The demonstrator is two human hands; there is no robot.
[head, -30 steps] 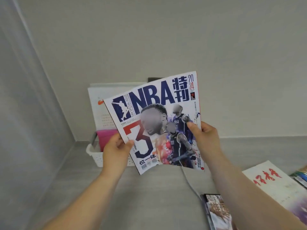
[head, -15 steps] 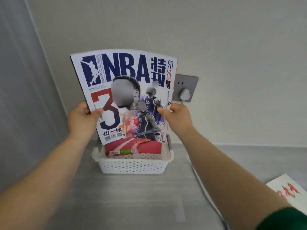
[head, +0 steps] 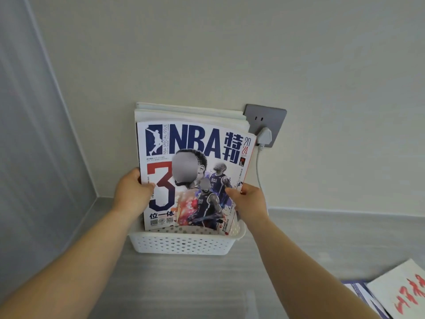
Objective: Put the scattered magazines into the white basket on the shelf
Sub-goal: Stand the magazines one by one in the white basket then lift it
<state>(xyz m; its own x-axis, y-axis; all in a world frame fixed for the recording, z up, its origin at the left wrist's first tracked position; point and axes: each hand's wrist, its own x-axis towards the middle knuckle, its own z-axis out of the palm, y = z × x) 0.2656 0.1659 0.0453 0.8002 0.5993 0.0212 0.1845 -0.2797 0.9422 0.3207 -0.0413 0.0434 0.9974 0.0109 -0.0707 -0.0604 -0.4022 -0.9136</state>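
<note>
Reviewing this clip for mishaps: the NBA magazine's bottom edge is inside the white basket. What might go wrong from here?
1. The right hand and NBA magazine sit close to the cable; they may snag it.
2. The white basket already holds tall magazines; pushing may tip or slide it.

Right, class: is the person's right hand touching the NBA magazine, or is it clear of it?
Touching. The head view shows the right hand pinching the NBA magazine at its right edge, with the thumb lying across the cover.

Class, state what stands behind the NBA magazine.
A stack of white publications stands behind the NBA magazine. Only their top edges show; the covers and lower parts are hidden.
</note>
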